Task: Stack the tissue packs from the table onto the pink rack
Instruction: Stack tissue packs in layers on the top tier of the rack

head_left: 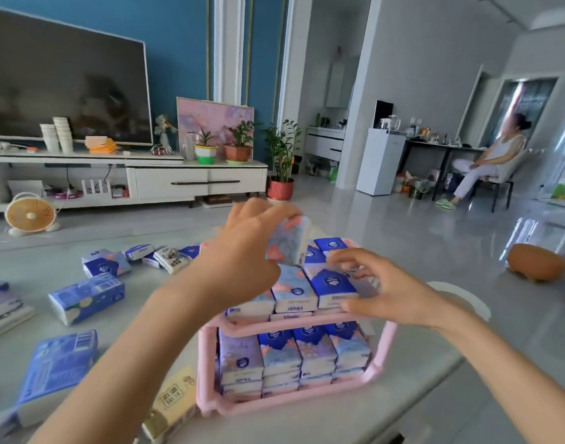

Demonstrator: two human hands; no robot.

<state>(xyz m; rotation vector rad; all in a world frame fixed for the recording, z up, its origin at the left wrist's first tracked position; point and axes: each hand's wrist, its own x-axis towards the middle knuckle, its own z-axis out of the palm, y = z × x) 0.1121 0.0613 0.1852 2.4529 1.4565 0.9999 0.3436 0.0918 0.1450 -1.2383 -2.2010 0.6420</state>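
Observation:
The pink rack (381, 357) stands on the table in front of me, two tiers high. Its lower tier holds several blue and pastel tissue packs (279, 354) on end. More packs (295, 293) are piled on the top tier. My left hand (239, 257) grips one pastel tissue pack (289, 243), tilted, above the top tier's pile. My right hand (387, 290) has curled fingers touching a dark-blue pack (334, 285) at the right side of that pile. Loose packs (87, 298) lie on the table to the left.
Larger blue tissue bundles (58, 366) and a yellow pack (174, 400) lie at the near left. A white plate rim (467, 296) shows behind my right wrist. A brown object (535, 262) sits at the far right. A person sits on a chair across the room.

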